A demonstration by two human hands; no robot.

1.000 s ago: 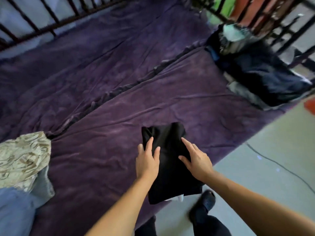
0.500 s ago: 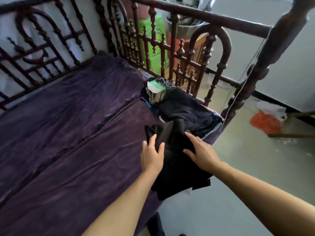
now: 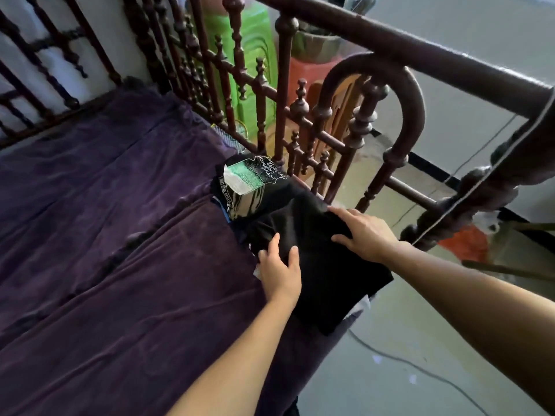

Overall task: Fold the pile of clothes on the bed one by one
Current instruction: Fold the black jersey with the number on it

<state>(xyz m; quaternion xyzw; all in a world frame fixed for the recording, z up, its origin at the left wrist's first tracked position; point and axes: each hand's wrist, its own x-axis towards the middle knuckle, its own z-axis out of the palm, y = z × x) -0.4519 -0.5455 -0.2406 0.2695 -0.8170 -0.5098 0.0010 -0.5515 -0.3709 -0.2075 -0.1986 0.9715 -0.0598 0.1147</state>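
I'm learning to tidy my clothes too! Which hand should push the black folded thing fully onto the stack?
Probably the right hand. It lies flat on the folded black garment at its far end, nearest the stack of folded clothes. The left hand only rests on the near-left edge.

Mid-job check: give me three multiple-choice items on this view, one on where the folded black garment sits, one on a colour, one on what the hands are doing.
1. Where does the folded black garment lie?
A. on the floor
B. at the bed's corner by the footboard railing, on the stack of folded clothes
C. hung over the railing

2. What colour is the bedspread?
A. purple
B. white
C. green

3. What are the hands doing?
A. lifting the garment in the air
B. resting flat on the garment
C. gripping the railing

Answers: 1 B, it overlaps the stack beside the railing. 2 A, dark purple throughout. 3 B, left hand and right hand lie open, palms down on it.
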